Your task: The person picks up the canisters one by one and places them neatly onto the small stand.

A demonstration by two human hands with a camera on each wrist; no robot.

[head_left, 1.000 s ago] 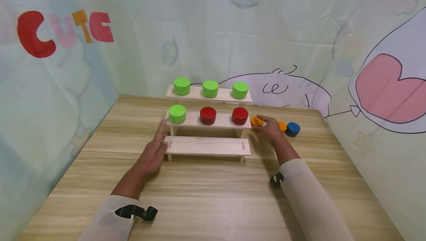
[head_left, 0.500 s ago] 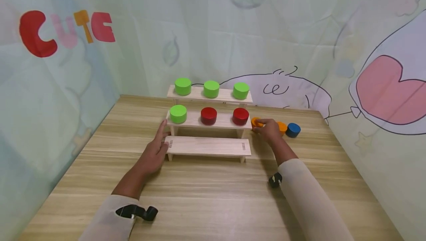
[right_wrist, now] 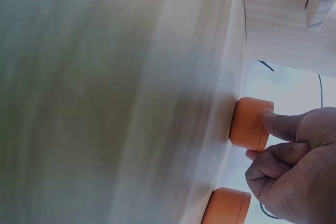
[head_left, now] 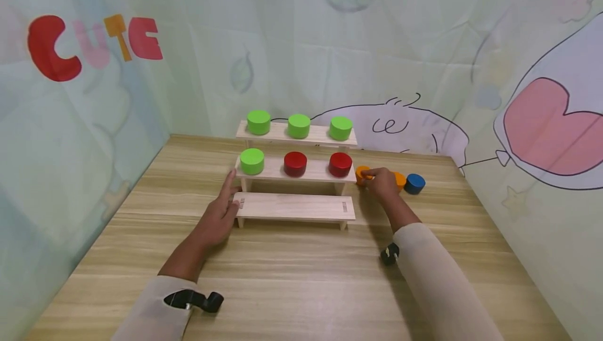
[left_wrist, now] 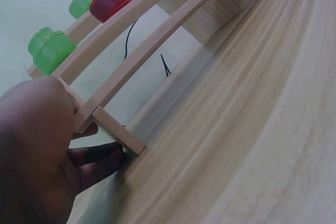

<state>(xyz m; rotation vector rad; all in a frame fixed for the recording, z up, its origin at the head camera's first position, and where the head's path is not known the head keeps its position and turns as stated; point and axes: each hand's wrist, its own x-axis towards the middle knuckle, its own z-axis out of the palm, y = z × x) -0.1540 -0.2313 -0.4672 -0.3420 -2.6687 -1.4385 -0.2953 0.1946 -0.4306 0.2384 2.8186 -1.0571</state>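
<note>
My left hand (head_left: pixel 215 221) rests against the left end of a three-tier wooden stand (head_left: pixel 294 207). In the left wrist view its fingers (left_wrist: pixel 100 163) touch the end leg near the table. To the right of the stand, my right hand (head_left: pixel 383 186) pinches an orange round block (right_wrist: pixel 251 123) that stands on the table, thumb on its upper edge. Another orange block (right_wrist: pixel 227 206) sits beside it, partly hidden by the hand in the head view. Green blocks, such as one (head_left: pixel 299 126), line the top tier. The middle tier carries a green block (head_left: pixel 252 161) and two red blocks (head_left: pixel 295 164).
A blue round block (head_left: pixel 415 184) stands at the right, past the orange ones. The stand's lowest tier carries no block. Printed cloth walls (head_left: pixel 292 47) rise behind and beside the wooden table (head_left: pixel 292 283).
My right hand's fingers have closed in on the nearer orange block, and the hand has lowered slightly. The left hand and the stand have kept their places.
</note>
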